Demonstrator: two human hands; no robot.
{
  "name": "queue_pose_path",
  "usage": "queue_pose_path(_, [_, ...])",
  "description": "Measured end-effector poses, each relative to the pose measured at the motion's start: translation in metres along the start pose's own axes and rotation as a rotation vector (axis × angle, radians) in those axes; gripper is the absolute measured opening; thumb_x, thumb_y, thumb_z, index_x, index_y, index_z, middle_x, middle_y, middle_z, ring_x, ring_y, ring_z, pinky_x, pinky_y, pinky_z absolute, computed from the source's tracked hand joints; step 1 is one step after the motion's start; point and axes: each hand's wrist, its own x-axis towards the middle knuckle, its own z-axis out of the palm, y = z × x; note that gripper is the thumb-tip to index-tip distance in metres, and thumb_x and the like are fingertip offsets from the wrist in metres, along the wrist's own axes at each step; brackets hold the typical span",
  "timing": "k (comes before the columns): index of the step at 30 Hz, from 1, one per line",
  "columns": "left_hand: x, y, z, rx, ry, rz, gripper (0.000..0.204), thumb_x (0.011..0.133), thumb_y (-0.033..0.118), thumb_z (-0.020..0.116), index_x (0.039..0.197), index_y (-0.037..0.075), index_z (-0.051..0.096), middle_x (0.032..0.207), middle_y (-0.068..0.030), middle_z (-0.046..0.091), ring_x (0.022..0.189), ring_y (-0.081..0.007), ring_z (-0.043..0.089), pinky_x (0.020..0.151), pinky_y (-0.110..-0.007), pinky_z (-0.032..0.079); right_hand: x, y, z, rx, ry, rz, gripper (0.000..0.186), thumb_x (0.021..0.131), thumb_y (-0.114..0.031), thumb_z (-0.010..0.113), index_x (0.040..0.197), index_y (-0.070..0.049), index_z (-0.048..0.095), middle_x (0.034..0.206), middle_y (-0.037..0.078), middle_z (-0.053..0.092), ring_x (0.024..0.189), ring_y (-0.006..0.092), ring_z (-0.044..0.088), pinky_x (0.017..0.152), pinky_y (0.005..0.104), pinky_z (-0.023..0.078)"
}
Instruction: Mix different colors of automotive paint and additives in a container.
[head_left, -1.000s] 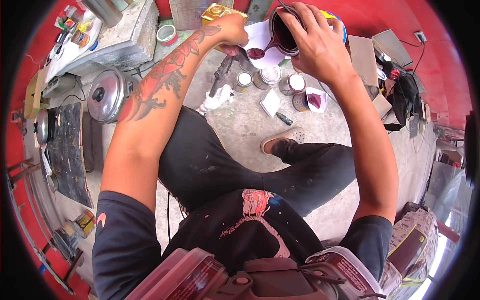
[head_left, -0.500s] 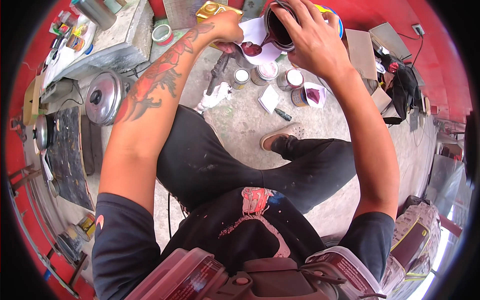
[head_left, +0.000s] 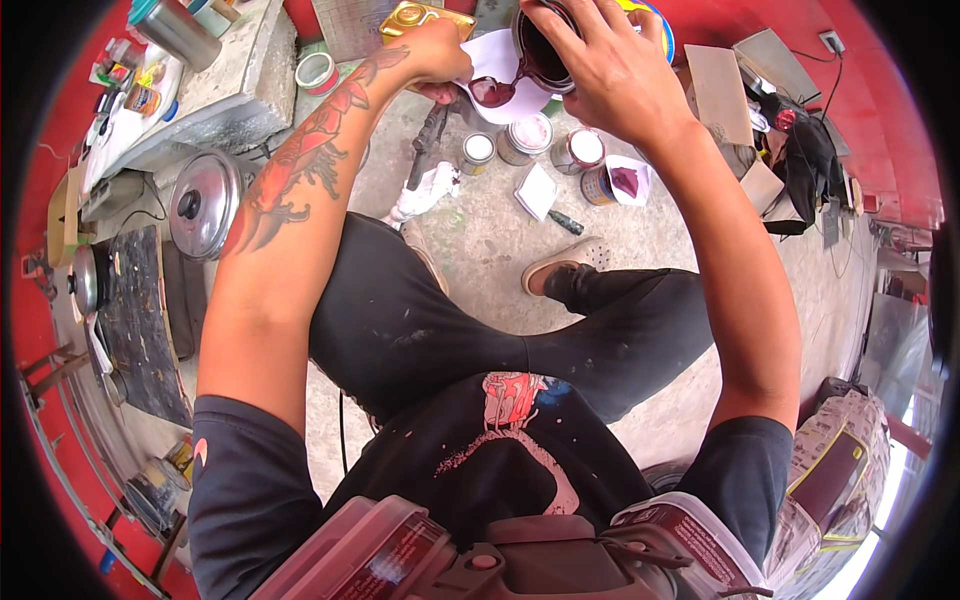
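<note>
Dark red liquid [head_left: 492,93] is being tipped from a round open can [head_left: 543,58] onto a curved sheet of white paper [head_left: 497,55] at the far middle of the scene. The can is tilted leftward, with its lip just above the right part of the paper; a thin stream is let down from there to a small pool nearer the left.

For a good pour, the flow would best be held thin and even, with the lip low over the paper so that splashing is limited. The paper's sides should be left curled upward, and the pool should not be allowed to reach an edge. A quick upward turn of the can would help a drip to be cut off cleanly.

The can is gripped by the right hand [head_left: 625,90] from above and the right, with its fingers set wide and curved around the wall; the can's full girth is taken by the grip. The left hand [head_left: 445,60] is closed at the left edge of the paper, which appears to be pinched there. Whether the dark narrow tool [head_left: 428,145] just below is also held cannot be told.

On the near side of the paper, 3 white-topped tins [head_left: 527,135] are stood on the concrete floor [head_left: 480,270], where any spill would be caught.
</note>
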Motion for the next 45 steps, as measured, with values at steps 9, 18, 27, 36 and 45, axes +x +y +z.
queue_pose_path(9, [-0.005, 0.003, -0.002, 0.010, -0.005, -0.017, 0.024, 0.084, 0.006, 0.071, 0.099, -0.011, 0.065, 0.082, -0.0141, 0.071, 0.063, -0.0178, 0.072, 0.057, -0.030, 0.061, 0.002, -0.002, -0.001, 0.001, -0.022, 0.002, 0.056, 0.079, -0.020, 0.068, 0.133, -0.013, 0.056, 0.133, 0.012, 0.053, 0.124, 0.0302, 0.052, 0.096, 0.0570, 0.039])
queue_pose_path(18, [-0.003, 0.000, -0.001, 0.001, 0.008, -0.006, 0.023, 0.083, 0.006, 0.070, 0.099, -0.011, 0.065, 0.082, -0.0140, 0.071, 0.062, -0.0176, 0.071, 0.056, -0.029, 0.060, 0.003, -0.003, -0.001, -0.030, 0.001, -0.003, 0.053, 0.079, -0.021, 0.067, 0.131, -0.013, 0.057, 0.131, 0.012, 0.054, 0.122, 0.0300, 0.053, 0.096, 0.0556, 0.038])
queue_pose_path(27, [-0.002, -0.002, -0.001, -0.018, -0.002, -0.003, 0.024, 0.083, 0.006, 0.070, 0.100, -0.012, 0.065, 0.083, -0.0147, 0.072, 0.063, -0.0174, 0.071, 0.057, -0.029, 0.061, 0.005, -0.004, -0.001, -0.048, 0.002, -0.004, 0.049, 0.081, -0.022, 0.065, 0.129, -0.014, 0.058, 0.127, 0.011, 0.055, 0.120, 0.0290, 0.054, 0.095, 0.0550, 0.038])
queue_pose_path(36, [-0.002, 0.001, -0.002, -0.024, -0.022, -0.003, 0.025, 0.084, 0.006, 0.070, 0.100, -0.013, 0.065, 0.083, -0.0151, 0.072, 0.063, -0.0175, 0.072, 0.057, -0.028, 0.062, 0.005, -0.003, 0.001, -0.034, -0.008, -0.005, 0.049, 0.081, -0.022, 0.065, 0.129, -0.013, 0.058, 0.128, 0.011, 0.055, 0.120, 0.0289, 0.053, 0.096, 0.0556, 0.038])
queue_pose_path(45, [0.004, -0.004, -0.001, 0.001, -0.033, 0.006, 0.023, 0.084, 0.006, 0.071, 0.099, -0.011, 0.066, 0.082, -0.0137, 0.072, 0.063, -0.0167, 0.071, 0.056, -0.028, 0.061, 0.006, -0.003, 0.003, -0.037, -0.019, -0.008, 0.051, 0.081, -0.021, 0.066, 0.131, -0.013, 0.057, 0.131, 0.012, 0.054, 0.122, 0.0299, 0.053, 0.096, 0.0564, 0.039])
